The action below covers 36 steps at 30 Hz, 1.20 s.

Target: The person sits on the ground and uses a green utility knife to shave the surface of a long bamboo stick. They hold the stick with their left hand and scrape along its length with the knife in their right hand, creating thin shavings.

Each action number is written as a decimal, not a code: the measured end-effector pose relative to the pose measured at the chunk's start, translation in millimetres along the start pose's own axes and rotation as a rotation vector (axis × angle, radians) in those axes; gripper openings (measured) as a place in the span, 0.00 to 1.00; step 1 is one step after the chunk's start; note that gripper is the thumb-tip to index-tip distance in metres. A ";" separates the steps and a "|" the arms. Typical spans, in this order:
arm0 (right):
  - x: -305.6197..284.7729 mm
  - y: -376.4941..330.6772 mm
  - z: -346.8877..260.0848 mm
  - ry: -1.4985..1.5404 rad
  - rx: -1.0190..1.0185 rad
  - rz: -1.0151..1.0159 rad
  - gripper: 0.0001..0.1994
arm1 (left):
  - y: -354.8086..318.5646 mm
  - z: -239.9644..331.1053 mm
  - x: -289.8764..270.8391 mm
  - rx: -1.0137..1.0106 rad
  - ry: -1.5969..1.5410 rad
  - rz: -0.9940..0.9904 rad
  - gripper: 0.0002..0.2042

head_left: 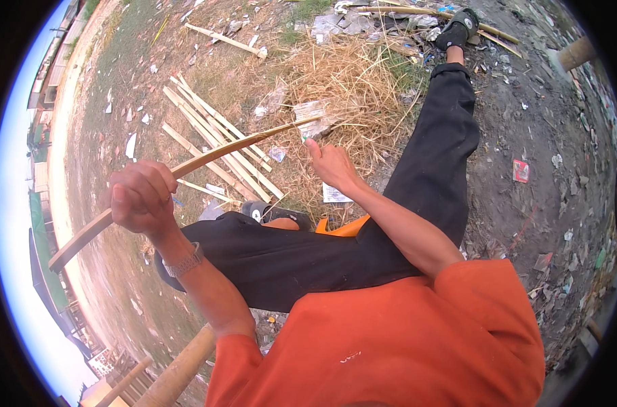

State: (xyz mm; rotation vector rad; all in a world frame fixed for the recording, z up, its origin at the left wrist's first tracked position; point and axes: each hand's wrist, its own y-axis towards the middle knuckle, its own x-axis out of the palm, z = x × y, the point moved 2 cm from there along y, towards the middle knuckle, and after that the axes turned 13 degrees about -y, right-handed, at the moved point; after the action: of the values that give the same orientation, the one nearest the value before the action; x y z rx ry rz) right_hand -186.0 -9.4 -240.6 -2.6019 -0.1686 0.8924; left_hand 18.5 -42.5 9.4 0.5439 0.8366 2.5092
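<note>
My left hand (142, 197) is wrapped round a long bamboo strip (217, 152), which slants up to the right in front of me. Its thick end sticks out past my fist at the lower left, and its thin end reaches over the straw. Just below that thin end, my right hand (333, 166) is closed with the thumb forward. Something small and pale green shows at the thumb tip; what the fingers hold is too hidden to name. Several split bamboo strips (220, 132) lie loosely side by side on the ground beyond my left hand.
A heap of dry straw and shavings (356, 88) lies between my legs, which are stretched apart. An orange object (346, 227) shows beside my bent left leg. A single strip (226, 41) lies farther off. Round poles (180, 370) stand at the lower left. Litter dots the ground.
</note>
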 end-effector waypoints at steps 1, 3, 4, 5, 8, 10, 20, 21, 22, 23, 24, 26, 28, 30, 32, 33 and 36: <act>-0.9 -3.9 -4.2 -0.019 -0.099 0.026 0.39 | 2.8 -0.6 -0.2 0.013 -0.024 -0.032 0.25; 0.7 -5.2 -23.2 0.052 -0.104 0.047 0.39 | 5.7 -0.7 2.8 0.029 -0.071 -0.085 0.24; 1.9 -7.4 -28.6 0.086 -0.104 0.052 0.38 | 4.0 -1.3 1.3 0.022 -0.083 -0.088 0.24; 3.7 -7.7 -23.3 0.052 -0.117 0.022 0.38 | 2.2 -1.7 -2.3 0.014 -0.096 -0.092 0.24; -2.0 4.2 -5.2 0.014 -0.026 -0.003 0.38 | 6.3 2.6 -3.4 -0.001 -0.108 -0.147 0.24; -4.3 -3.0 -14.5 0.012 -0.076 -0.042 0.38 | 7.5 1.7 -0.8 -0.014 -0.102 -0.193 0.23; -6.2 -6.7 -14.1 0.024 -0.052 -0.004 0.38 | 10.2 2.1 0.8 -0.037 -0.126 -0.225 0.22; -4.2 -12.5 -20.5 0.031 -0.095 0.019 0.38 | 8.4 1.6 2.0 -0.045 -0.122 -0.232 0.22; -2.4 -16.0 -23.2 0.038 -0.139 0.042 0.38 | 7.3 0.5 2.1 -0.047 -0.128 -0.230 0.22; 0.1 -13.5 -19.3 0.040 -0.100 0.035 0.38 | 6.5 -1.2 1.8 -0.049 -0.134 -0.227 0.22; 1.6 -6.9 -10.5 0.017 -0.066 0.011 0.38 | 8.5 -0.3 2.5 -0.046 -0.136 -0.231 0.22; 1.0 7.0 7.3 -0.027 -0.004 -0.024 0.38 | 10.8 3.1 4.5 -0.030 -0.114 -0.219 0.22; -4.2 0.2 -0.9 -0.028 -0.012 -0.038 0.38 | 6.6 1.7 3.1 -0.023 -0.104 -0.197 0.22; -5.1 -7.9 -11.4 -0.032 -0.079 -0.013 0.38 | 6.9 1.6 3.3 -0.019 -0.103 -0.186 0.22; 6.4 -5.2 -1.4 -0.032 -0.071 0.073 0.38 | 10.7 -1.5 5.9 -0.029 -0.114 -0.217 0.23; 1.6 0.4 1.3 -0.035 -0.044 0.070 0.38 | 12.9 -0.8 6.7 -0.029 -0.117 -0.234 0.23; -2.9 1.1 -1.4 0.000 -0.004 -0.011 0.38 | 5.8 1.3 2.7 -0.020 -0.108 -0.154 0.22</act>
State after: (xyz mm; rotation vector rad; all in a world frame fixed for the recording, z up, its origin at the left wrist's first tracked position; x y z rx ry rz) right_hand -187.5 -11.5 -238.4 -2.6020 -0.1840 0.8894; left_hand 15.3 -44.7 14.7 0.5803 0.7817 2.3239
